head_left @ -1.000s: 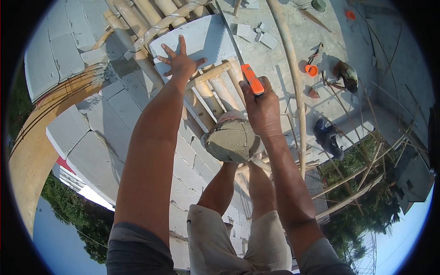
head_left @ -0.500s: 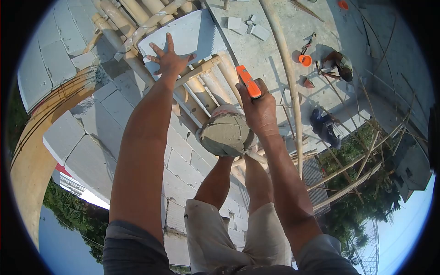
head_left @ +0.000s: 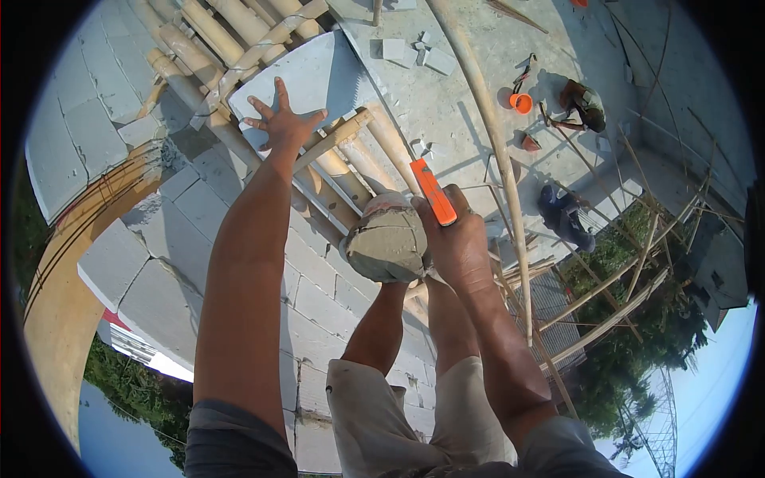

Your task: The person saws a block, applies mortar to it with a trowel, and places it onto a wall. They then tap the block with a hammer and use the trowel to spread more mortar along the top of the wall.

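My left hand lies with spread fingers on a pale grey lightweight block, holding it against the bamboo poles. In my right hand is the orange handle of a hand saw, fingers wrapped round it. Its thin dark blade, seen nearly edge-on, runs up along the block's right edge. A toothed shadow falls across the block face near that edge. Between my forearms, above my legs, stands a bucket of grey mortar, its surface scored with lines.
A block wall runs beneath me, with a curved wooden form at left. One long bamboo pole rises on the right. On the concrete floor below are two people, an orange bucket and block offcuts.
My right hand has drawn the saw back toward my body. The left hand stays spread on the block, and the view has shifted slightly.
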`<action>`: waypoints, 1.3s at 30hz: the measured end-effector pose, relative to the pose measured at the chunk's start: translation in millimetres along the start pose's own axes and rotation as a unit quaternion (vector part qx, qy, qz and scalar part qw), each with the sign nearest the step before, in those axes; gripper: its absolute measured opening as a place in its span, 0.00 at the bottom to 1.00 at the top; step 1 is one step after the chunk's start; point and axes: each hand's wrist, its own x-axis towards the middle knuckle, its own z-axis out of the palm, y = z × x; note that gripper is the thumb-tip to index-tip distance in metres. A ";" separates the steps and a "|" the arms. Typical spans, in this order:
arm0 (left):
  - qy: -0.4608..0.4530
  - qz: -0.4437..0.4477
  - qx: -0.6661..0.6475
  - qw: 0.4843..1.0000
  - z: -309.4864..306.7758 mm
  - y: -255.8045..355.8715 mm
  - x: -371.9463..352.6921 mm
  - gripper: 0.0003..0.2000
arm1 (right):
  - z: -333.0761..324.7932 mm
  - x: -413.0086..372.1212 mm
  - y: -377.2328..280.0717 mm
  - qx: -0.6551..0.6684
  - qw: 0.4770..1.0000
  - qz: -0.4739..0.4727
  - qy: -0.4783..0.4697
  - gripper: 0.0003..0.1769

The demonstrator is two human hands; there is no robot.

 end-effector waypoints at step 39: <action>0.055 0.092 -0.020 0.994 18.6 -22.8 -1.5 0.70 | -3.6 -0.9 32.5 0.009 1.000 -0.011 -0.023 0.20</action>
